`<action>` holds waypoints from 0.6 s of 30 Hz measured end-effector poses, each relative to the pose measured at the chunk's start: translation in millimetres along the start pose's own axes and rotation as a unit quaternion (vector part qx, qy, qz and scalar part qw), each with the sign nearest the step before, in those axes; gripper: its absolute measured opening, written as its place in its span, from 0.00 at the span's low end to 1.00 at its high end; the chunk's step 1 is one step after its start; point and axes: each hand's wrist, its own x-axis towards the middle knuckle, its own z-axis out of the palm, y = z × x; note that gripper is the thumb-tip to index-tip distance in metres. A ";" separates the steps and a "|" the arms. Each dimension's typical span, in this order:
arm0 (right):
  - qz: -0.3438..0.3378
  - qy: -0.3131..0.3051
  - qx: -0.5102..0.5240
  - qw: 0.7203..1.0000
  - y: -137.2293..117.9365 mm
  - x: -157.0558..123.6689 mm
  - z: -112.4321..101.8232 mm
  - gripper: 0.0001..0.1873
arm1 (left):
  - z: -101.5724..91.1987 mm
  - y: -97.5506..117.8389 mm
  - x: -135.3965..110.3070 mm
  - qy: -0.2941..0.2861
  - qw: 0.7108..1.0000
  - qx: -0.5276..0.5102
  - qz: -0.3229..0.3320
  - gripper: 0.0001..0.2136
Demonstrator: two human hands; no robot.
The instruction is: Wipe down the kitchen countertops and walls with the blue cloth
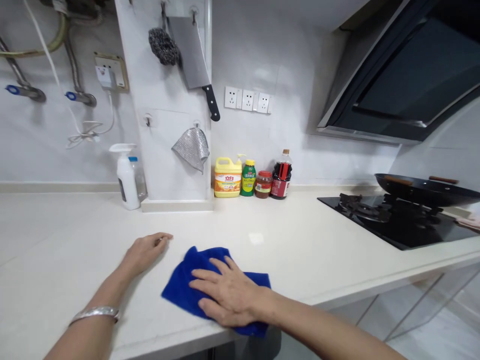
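Observation:
My right hand lies flat on a crumpled blue microfiber cloth, its fingers spread and not gripping. The cloth sits on the white stone countertop, close to its front edge, and one corner hangs over that edge. My left hand rests on the counter just left of the cloth, fingers loosely curled together, with nothing in them. A silver bangle circles my left wrist.
Along the back wall stand a white spray bottle, a yellow dish soap jug, and several condiment containers. A black gas hob with a wok lies to the right, under a range hood. A cleaver hangs above.

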 end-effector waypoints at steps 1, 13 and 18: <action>-0.019 -0.003 -0.005 1.000 0.8 16.1 1.3 0.30 | 2.4 -3.4 1.7 0.005 1.000 -0.009 -0.015 0.28; 0.018 0.042 -0.084 0.995 83.2 170.5 -9.1 0.26 | 11.7 3.1 18.6 0.015 0.996 -0.006 -0.088 0.26; 0.131 0.060 -0.078 0.987 131.2 183.5 -30.2 0.29 | 10.1 6.2 16.0 0.004 0.995 -0.022 -0.098 0.25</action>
